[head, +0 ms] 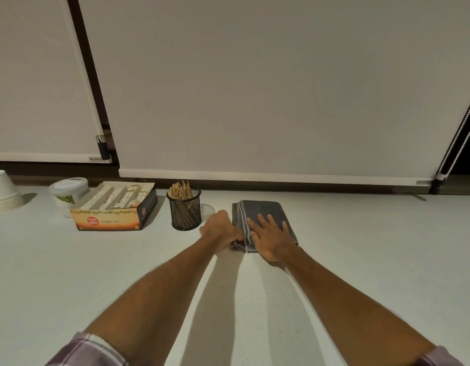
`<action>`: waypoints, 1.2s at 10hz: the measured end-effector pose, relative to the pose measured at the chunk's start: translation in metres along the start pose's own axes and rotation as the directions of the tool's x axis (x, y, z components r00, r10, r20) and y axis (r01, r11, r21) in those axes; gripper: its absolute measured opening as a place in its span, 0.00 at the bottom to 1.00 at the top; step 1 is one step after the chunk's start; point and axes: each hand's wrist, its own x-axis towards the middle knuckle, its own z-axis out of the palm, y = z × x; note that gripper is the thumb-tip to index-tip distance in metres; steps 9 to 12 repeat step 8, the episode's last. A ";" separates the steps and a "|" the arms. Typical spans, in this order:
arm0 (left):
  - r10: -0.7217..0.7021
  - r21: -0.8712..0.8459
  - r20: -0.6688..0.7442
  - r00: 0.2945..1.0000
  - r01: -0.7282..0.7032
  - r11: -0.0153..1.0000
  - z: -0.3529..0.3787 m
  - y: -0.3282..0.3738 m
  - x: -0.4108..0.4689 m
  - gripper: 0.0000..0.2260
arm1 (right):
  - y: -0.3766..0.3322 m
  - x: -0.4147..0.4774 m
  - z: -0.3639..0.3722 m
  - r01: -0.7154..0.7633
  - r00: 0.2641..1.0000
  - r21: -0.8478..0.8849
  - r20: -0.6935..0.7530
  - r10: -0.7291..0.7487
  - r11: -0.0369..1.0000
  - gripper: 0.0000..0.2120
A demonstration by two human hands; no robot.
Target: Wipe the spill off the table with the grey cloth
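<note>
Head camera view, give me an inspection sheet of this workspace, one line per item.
Surface: pale table; no spill visible.
Job's things: grey cloth, folded, lying flat on the table.
Clutter: mesh cup of wooden sticks; open tea box; lidded tub behind the box; stacked paper cups at far left.
Hands: left hand at the cloth's left edge, fingers curled at its folds; right hand flat on top, fingers spread.
Cables: nothing seen.
Surroundings: lowered roller blinds behind the table; blind chain at right.
</note>
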 end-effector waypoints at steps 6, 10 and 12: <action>0.238 0.500 0.136 0.962 -0.274 0.822 -0.017 -0.031 -0.060 0.24 | -0.020 -0.054 -0.020 -0.096 0.992 0.092 -0.072 0.103 0.991 0.29; 0.276 0.511 0.083 0.958 -0.279 0.813 -0.033 -0.039 -0.113 0.25 | -0.050 -0.103 -0.039 -0.061 0.990 0.075 -0.123 0.070 0.995 0.31; 0.276 0.511 0.083 0.958 -0.279 0.813 -0.033 -0.039 -0.113 0.25 | -0.050 -0.103 -0.039 -0.061 0.990 0.075 -0.123 0.070 0.995 0.31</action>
